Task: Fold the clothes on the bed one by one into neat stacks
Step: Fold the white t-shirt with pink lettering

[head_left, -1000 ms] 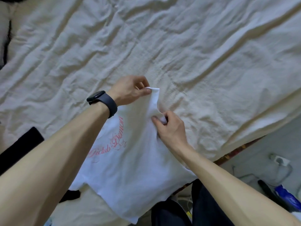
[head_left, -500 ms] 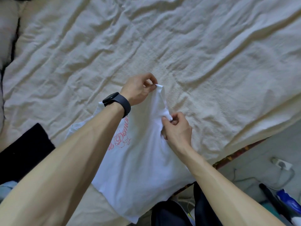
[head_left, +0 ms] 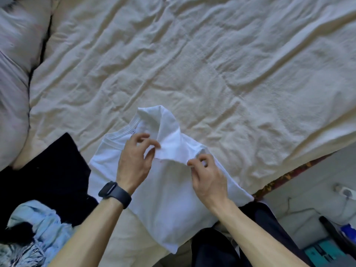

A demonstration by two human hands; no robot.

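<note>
At 6 o'clock on the bed (head_left: 231, 74), we fold the white T-shirt (head_left: 169, 209). 1 second ago its pink print showed; now the flap (head_left: 173, 141) has come back over it toward 7 o'clock. Our left hand (head_left: 134, 162) and right hand (head_left: 209, 182) each pinch the flap's hem, thumb against forefinger, other fingers loosely curled. We judge 1 side fold nearly laid.

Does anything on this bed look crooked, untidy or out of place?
The white T-shirt lies at a slant on the wrinkled bedspread, and its near hem seems to hang over the bed edge. The left hand and right hand pinch its folded-over sleeve. At lower left a light blue garment is crumpled.
</note>
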